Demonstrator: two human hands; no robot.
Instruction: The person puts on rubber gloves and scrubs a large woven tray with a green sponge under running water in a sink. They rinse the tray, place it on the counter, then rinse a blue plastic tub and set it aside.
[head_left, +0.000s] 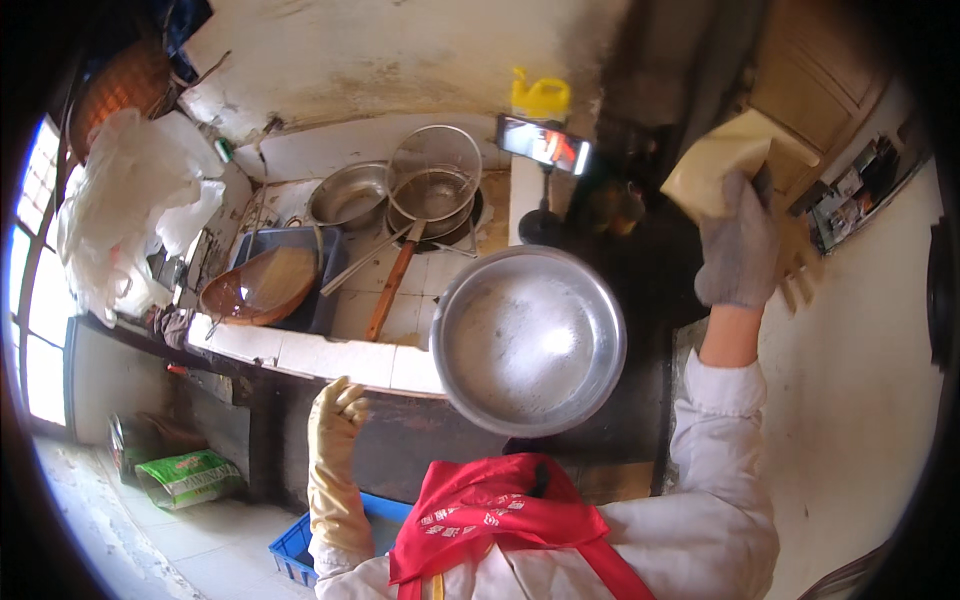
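Note:
My right hand (739, 251), in a grey knit glove, is raised at the right and grips a cream rubber glove (716, 169). Its wide cuff flares out at the upper left, and its fingers dangle behind my hand. A matching rubber glove covers my left hand (341, 409), which hovers before the tiled counter edge with loosely bent fingers and nothing visible in it. Between my two arms, a large metal basin (529, 337) sits in front of me. Whitish, shiny patches show on its inside; I cannot tell whether it holds liquid.
A smartphone (544, 144) stands on a holder beyond the basin, before a yellow jug (541, 97). Left on the counter are a long-handled strainer (435, 169), a metal bowl (351, 195) and a brown basket (262, 289). A blue crate (289, 547) is on the floor.

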